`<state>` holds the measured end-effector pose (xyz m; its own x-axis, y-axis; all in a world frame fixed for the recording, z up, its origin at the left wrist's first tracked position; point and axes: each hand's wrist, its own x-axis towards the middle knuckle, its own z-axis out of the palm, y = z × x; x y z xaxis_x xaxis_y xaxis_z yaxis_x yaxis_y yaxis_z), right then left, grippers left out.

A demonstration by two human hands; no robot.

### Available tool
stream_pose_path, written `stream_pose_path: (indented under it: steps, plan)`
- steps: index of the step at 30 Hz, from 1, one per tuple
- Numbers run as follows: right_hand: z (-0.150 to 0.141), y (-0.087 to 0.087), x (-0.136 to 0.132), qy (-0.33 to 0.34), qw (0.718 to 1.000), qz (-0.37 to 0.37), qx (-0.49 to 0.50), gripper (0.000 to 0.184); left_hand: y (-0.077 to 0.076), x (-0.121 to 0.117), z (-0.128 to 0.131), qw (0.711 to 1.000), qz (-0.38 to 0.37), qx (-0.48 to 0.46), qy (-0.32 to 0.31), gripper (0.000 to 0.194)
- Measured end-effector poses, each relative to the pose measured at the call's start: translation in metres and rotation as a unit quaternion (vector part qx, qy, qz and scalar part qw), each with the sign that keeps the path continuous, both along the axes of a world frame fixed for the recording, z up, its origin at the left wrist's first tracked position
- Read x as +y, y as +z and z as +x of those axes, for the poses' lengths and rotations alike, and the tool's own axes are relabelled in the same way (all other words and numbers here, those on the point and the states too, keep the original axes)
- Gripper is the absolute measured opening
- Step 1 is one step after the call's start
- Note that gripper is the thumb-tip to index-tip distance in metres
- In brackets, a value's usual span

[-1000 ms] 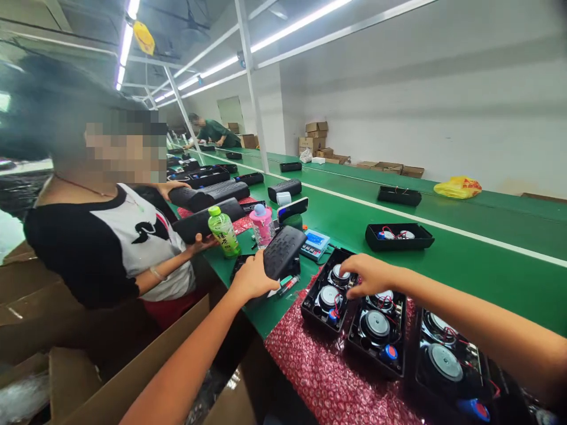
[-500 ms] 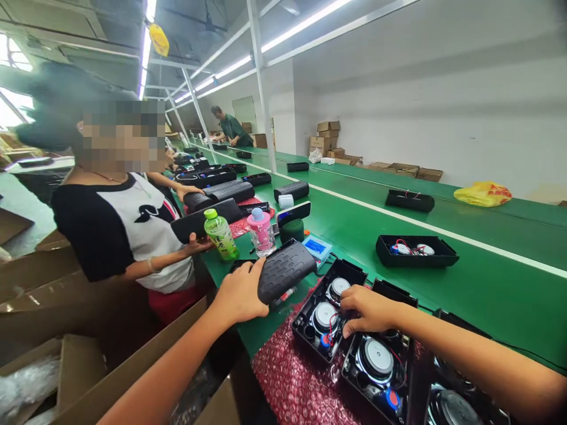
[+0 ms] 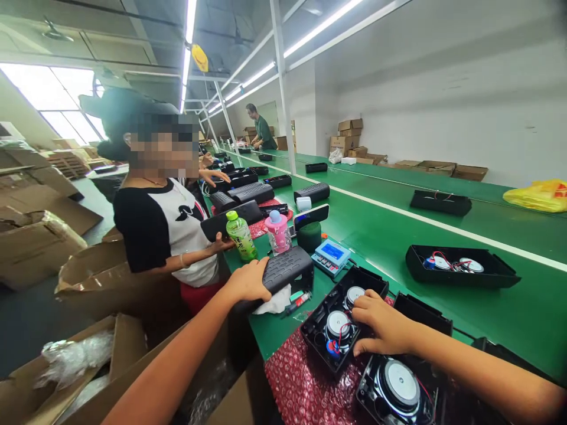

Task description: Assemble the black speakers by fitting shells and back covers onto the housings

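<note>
My left hand (image 3: 248, 284) is closed around the near end of a black speaker housing (image 3: 289, 268) with a dimpled top, at the table's left edge. A white tissue (image 3: 275, 302) and a red-and-white tube (image 3: 297, 302) lie beside it. My right hand (image 3: 381, 323) grips the right side of an open black speaker case (image 3: 316, 333), fingers over its wall and thumb low on the near side. Two round silver-backed speakers, red wires and a blue part show inside that case. Another open speaker case (image 3: 365, 386) lies under my right wrist, on red bubble wrap (image 3: 295, 372).
A blue tester (image 3: 331, 255), a pink-capped bottle (image 3: 278, 231) and a green bottle (image 3: 241, 236) stand beyond my hands. At left, a co-worker (image 3: 163, 230) holds a black housing. More cases sit along the green table (image 3: 376, 230). Cardboard boxes (image 3: 128, 348) are at lower left.
My right hand has come down from above the open case and closed on its side. My left hand still holds the dimpled housing, now lower at the table edge. The view has swung left.
</note>
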<state>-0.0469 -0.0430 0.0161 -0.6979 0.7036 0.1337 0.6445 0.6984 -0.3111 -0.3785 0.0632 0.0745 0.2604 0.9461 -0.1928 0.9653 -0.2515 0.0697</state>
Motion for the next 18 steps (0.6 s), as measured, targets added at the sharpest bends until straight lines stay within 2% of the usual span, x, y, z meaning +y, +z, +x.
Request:
stream_pose_path:
  steps: [5,8,10,12,15,16,18]
  plan:
    - [-0.003,-0.001,-0.003,-0.029,0.999,-0.023,-0.001,0.053,-0.005,0.025,-0.010,0.994,-0.089,-0.045,-0.033,0.110]
    - [-0.003,-0.003,-0.003,-0.033,0.999,-0.031,0.008,0.054,-0.008,0.032,-0.014,0.992,-0.093,-0.067,-0.044,0.114]
    - [-0.003,-0.002,-0.003,-0.035,0.999,-0.035,0.014,0.054,-0.006,0.027,-0.013,0.993,-0.083,-0.071,-0.041,0.113]
    - [-0.004,-0.001,-0.004,-0.037,0.999,-0.033,0.010,0.054,0.001,0.010,-0.005,0.997,-0.032,-0.071,-0.022,0.105]
    - [-0.005,0.000,-0.005,-0.034,0.999,-0.013,-0.010,0.056,0.006,-0.041,0.021,0.985,0.123,-0.116,-0.020,0.078]
    - [-0.005,0.000,-0.005,-0.032,0.999,-0.006,-0.014,0.056,0.003,-0.063,0.033,0.975,0.146,-0.159,-0.051,0.067]
    - [-0.005,0.000,-0.005,-0.034,0.999,0.008,-0.014,0.054,-0.011,-0.103,0.059,0.951,0.119,-0.251,-0.135,0.058]
